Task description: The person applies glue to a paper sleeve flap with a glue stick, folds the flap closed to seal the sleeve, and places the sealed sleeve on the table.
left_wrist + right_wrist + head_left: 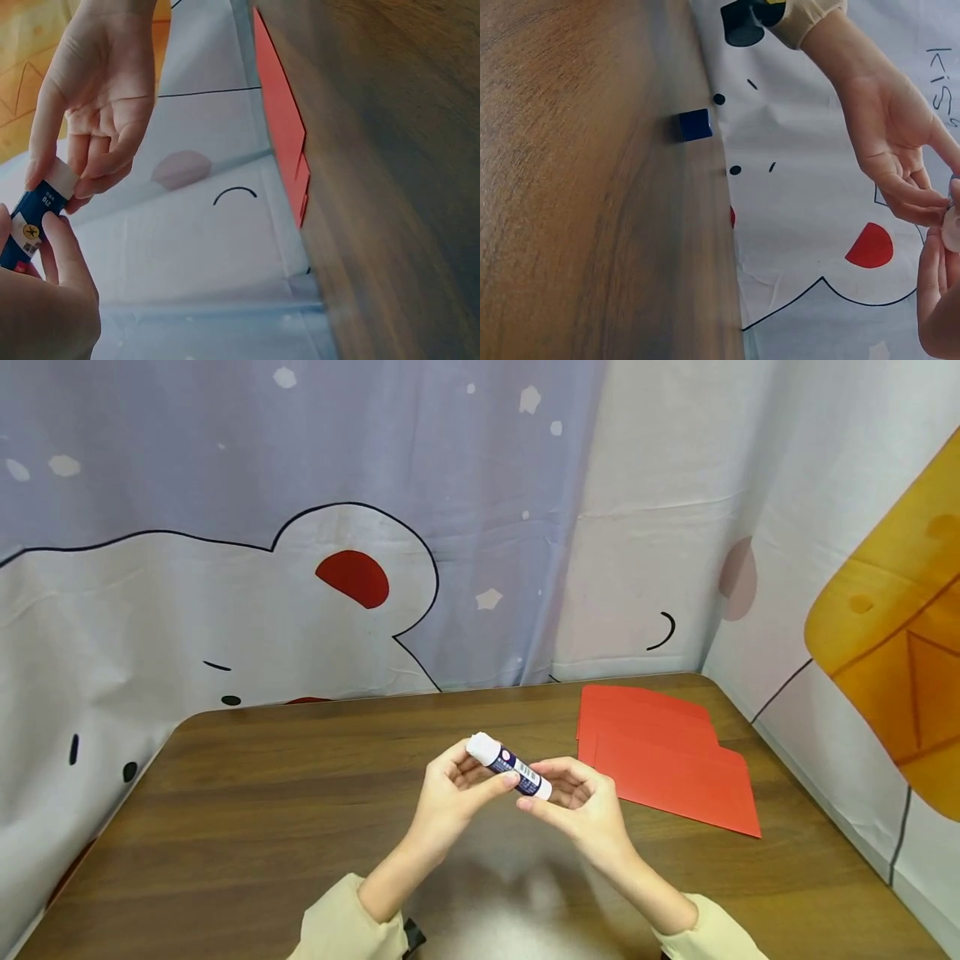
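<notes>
A glue stick with a navy label and white ends is held up over the table, tilted with its wider end at upper left. My left hand grips its body, thumb laid along the label. At the lower right end, my right hand pinches the white base between thumb and fingers, as the left wrist view shows. From the right wrist, only a bit of the stick's white end appears at the right edge, mostly behind fingers.
Several red envelopes lie overlapped at the table's back right. A small dark-blue block stands near the table edge in the right wrist view. The wooden table is backed by a printed curtain at the rear and right.
</notes>
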Available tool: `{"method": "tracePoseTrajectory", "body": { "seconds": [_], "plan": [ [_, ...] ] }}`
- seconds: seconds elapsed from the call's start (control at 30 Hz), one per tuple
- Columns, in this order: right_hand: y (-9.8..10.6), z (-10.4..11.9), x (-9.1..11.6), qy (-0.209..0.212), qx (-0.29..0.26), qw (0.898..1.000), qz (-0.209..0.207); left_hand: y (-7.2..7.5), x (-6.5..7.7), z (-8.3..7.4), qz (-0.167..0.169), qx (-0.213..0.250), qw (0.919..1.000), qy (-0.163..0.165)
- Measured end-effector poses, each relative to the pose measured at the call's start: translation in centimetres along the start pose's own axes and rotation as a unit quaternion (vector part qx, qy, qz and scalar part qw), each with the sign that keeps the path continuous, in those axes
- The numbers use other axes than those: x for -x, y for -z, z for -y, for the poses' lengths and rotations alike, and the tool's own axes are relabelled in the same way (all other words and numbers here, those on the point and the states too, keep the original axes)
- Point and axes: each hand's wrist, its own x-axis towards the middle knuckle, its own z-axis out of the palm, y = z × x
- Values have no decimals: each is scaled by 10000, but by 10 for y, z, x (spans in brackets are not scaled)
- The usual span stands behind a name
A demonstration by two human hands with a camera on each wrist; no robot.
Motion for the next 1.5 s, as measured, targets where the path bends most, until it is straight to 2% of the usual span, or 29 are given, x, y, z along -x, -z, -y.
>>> {"method": "tracePoseTrajectory", "body": {
  "seconds": [0.13, 0.27, 0.37, 0.47, 0.63, 0.8, 0.87, 0.93, 1.1, 1.27, 1.33, 1.5],
  "plan": [
    [2, 1, 1, 84, 111, 9997, -183, -5, -1, -1, -25, 26, 10000, -17],
    [4, 6, 1, 164, 727, 9970, -230, -9, -4, -2, -121, -55, 9999, -53],
    [7, 10, 0, 504, 1363, 9891, -232, -13, -6, -4, -192, -79, 9998, -82],
    [11, 14, -2, 861, 1630, 9823, -347, -19, -8, -7, -132, 5, 9997, -213],
    [18, 19, -4, 1010, 1562, 9805, -635, -28, -14, -10, 286, 79, 9982, -513],
    [26, 24, -8, 1367, 1293, 9776, -940, -29, -24, -9, 1157, 40, 9924, -411],
    [29, 27, -10, 1469, 1084, 9775, -1053, -31, -27, -6, 1379, -218, 9897, -304],
    [33, 30, -13, 1483, 863, 9786, -1132, -36, -30, -5, 1406, -617, 9878, -249],
    [42, 39, -16, 1362, 682, 9797, -1306, -57, -42, 0, 1103, -1767, 9779, -181],
    [49, 45, -15, 1187, 789, 9780, -1522, -79, -60, 14, 987, -2352, 9669, -11],
    [51, 46, -14, 1143, 784, 9778, -1572, -87, -67, 20, 958, -2592, 9611, 45],
    [56, 48, -13, 1058, 813, 9780, -1606, -101, -84, 31, 814, -3400, 9368, -76]
  ]
}}
